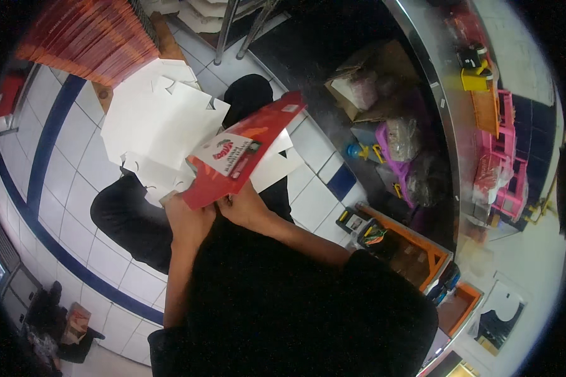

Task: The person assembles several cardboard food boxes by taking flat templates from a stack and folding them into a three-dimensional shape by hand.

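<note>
An unfolded cardboard box (245, 154), printed red and orange outside with a white label panel, is tilted up over my lap. Its plain white inner side (163, 119) spreads out to the left, with cut slots and tabs along the edges. My left hand (192, 220) is closed on the near edge of the cardboard, at the lower corner of the red panel. Close beside it, my right hand (245, 207) has its fingers curled around the same edge. The fingertips of both hands are partly hidden. Black-clad knees show beneath the cardboard.
A tall stack of red printed flat cardboard (91, 38) stands at the far left. Metal legs (226, 31) rise behind my knees. On the right are a dark shelf with an open carton (374, 81), bagged goods (402, 138), and an orange-edged drawer unit (415, 251).
</note>
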A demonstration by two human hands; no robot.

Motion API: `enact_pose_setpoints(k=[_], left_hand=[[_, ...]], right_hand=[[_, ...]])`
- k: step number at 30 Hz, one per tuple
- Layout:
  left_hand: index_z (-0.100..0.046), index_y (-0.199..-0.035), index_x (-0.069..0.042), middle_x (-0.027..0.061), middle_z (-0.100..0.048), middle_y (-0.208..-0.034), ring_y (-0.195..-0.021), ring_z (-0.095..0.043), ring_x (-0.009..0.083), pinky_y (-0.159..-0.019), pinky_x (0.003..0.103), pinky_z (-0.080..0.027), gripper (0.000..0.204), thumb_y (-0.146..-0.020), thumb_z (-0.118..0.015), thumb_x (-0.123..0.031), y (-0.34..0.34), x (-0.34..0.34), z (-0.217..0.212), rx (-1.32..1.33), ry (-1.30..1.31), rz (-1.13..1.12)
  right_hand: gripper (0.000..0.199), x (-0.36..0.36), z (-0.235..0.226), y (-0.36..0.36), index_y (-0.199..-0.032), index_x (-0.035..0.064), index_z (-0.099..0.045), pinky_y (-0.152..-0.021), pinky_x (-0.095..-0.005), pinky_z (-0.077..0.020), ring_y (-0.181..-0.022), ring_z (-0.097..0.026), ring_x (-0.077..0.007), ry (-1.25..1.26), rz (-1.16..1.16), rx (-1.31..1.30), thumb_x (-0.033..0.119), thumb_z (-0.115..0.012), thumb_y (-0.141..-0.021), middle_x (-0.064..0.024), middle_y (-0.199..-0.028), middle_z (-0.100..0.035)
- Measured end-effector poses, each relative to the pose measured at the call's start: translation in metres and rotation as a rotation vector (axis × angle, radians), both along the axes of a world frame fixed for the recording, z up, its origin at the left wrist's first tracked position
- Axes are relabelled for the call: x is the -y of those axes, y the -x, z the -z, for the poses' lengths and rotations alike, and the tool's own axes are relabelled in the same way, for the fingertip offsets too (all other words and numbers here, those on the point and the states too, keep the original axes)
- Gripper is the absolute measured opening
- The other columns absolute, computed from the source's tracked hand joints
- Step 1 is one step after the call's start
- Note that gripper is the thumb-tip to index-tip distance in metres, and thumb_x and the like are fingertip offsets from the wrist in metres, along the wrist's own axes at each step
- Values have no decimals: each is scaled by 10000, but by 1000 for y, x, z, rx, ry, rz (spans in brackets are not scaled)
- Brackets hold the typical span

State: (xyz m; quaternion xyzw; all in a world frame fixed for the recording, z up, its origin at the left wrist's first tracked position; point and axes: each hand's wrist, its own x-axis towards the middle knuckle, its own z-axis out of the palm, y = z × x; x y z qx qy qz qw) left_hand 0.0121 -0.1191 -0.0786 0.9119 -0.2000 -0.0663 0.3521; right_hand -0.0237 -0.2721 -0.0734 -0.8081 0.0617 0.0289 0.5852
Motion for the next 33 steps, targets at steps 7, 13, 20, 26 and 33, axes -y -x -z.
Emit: enact_pose_setpoints(k=[7,13,20,26,33], left_hand=[[-247,-1574,30,208,-622,-1234,-1089,-614,248,-944,372,-505,782,-1030,-621,-390,-10,-19,8,-635,505,-257],[-461,-1496,45,133,-641,-1279,-1175,-597,204,-984,306,-486,619,-1065,-568,-386,-17,-67,48,-1022,721,-551],[-606,-1332,67,166,-683,-1233,-1146,-630,235,-1015,364,-467,521,-1083,-522,-383,-31,-95,34,-1119,237,-243],[-780,-1116,-82,113,-742,-1154,-1195,-653,311,-1205,665,-230,318,-895,-753,-309,-11,-105,-68,-615,533,458],[-777,-942,-58,114,-747,-902,-931,-703,288,-1059,512,-443,155,-804,-797,-128,23,-100,-66,-583,428,262]], right_hand=[[286,0,-17,-21,-1306,12,-606,-671,-314,-503,-785,-624,-131,-205,-331,-302,89,-597,-1031,-144,-976,-705],[687,41,-60,-20,-1413,-102,-505,-983,-451,-516,-1136,-648,-356,144,-748,-54,326,-747,-934,-269,-1254,-655],[247,64,-105,-32,-1028,-10,-641,-950,-421,-513,-959,-698,-307,864,-1361,69,152,-695,-850,-159,-923,-686],[122,57,-75,-45,-934,16,-665,-618,-378,-511,-687,-679,-291,397,-1297,-79,137,-653,-943,-120,-735,-676],[208,49,-46,-44,-965,21,-663,-567,-355,-416,-543,-512,-167,-87,-1178,-513,220,-640,-1025,-102,-635,-569]])
